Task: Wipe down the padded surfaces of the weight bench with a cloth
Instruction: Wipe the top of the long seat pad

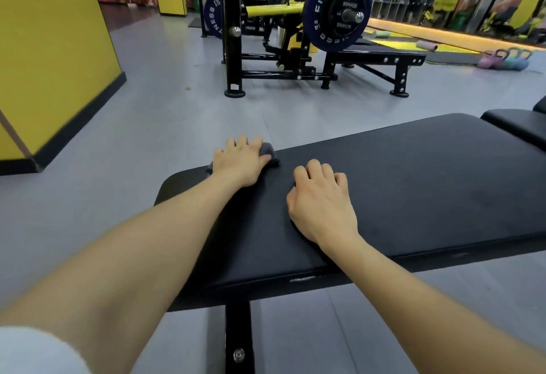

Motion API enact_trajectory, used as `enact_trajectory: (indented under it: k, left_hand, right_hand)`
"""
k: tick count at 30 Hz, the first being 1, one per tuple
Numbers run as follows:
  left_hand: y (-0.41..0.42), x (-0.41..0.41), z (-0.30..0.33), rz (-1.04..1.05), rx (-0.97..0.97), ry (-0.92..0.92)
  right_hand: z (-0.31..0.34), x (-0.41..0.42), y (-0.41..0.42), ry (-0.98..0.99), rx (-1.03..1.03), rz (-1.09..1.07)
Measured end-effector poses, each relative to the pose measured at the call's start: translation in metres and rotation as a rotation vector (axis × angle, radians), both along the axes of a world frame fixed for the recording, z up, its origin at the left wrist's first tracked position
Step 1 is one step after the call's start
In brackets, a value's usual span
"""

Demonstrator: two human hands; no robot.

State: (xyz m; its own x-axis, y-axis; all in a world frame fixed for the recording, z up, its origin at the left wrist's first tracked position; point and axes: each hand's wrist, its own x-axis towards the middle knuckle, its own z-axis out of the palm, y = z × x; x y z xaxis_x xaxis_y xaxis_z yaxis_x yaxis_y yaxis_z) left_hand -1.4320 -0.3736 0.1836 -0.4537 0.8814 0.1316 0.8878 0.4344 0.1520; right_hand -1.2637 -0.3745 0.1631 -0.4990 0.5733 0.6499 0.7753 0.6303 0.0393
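Note:
The black padded weight bench [413, 184] runs across the middle of the view, with a second pad section [520, 128] continuing at the right. My left hand [240, 161] presses a small grey cloth [267, 150] onto the pad's far edge near its left end; most of the cloth is hidden under the palm. My right hand [322, 199] rests on the pad just to the right, fingers curled down onto the surface, nothing held in it.
The bench's black steel leg [239, 335] stands below the pad. Ahead stands a black rack with a loaded barbell and blue plates [338, 8] over another flat bench [381, 57]. Kettlebells [506, 60] sit at the right, a yellow wall [50, 48] at the left. Grey floor lies between.

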Motion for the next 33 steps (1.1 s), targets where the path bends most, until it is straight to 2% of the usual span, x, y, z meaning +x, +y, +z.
enact_trajectory:
  k: [4, 8, 11, 15, 19, 22, 27, 30, 33]
  left_hand:
    - [0.009, -0.004, 0.000, 0.043, 0.014, -0.022]
    - [-0.032, -0.017, -0.006, 0.037, -0.012, 0.010]
    - [-0.052, -0.029, -0.005, 0.109, -0.049, 0.010]
    - [-0.031, -0.017, -0.002, 0.218, -0.074, 0.009]
    - [0.006, 0.004, 0.003, 0.129, -0.015, -0.017]
    - [-0.002, -0.015, 0.000, 0.088, -0.049, -0.066]
    - [-0.060, -0.076, -0.011, 0.260, -0.109, -0.099]
    - [-0.061, -0.062, -0.007, 0.290, -0.098, -0.035]
    - [-0.039, -0.045, -0.006, 0.218, -0.071, -0.006]
  right_hand:
    - [0.000, 0.003, 0.000, 0.014, 0.003, 0.003]
    - [0.000, 0.004, 0.000, 0.023, 0.020, 0.010]
    - [0.000, 0.004, 0.000, 0.013, -0.013, 0.011]
    - [0.001, 0.003, -0.001, -0.025, -0.078, 0.019]
    - [0.006, 0.006, -0.002, -0.089, -0.156, 0.035]
    - [0.009, 0.008, -0.003, -0.109, -0.181, 0.041]
    - [0.008, 0.007, -0.002, -0.099, -0.188, 0.034]
    - [0.009, 0.005, -0.004, -0.088, -0.190, 0.029]
    - [0.009, 0.006, -0.004, -0.111, -0.214, 0.027]
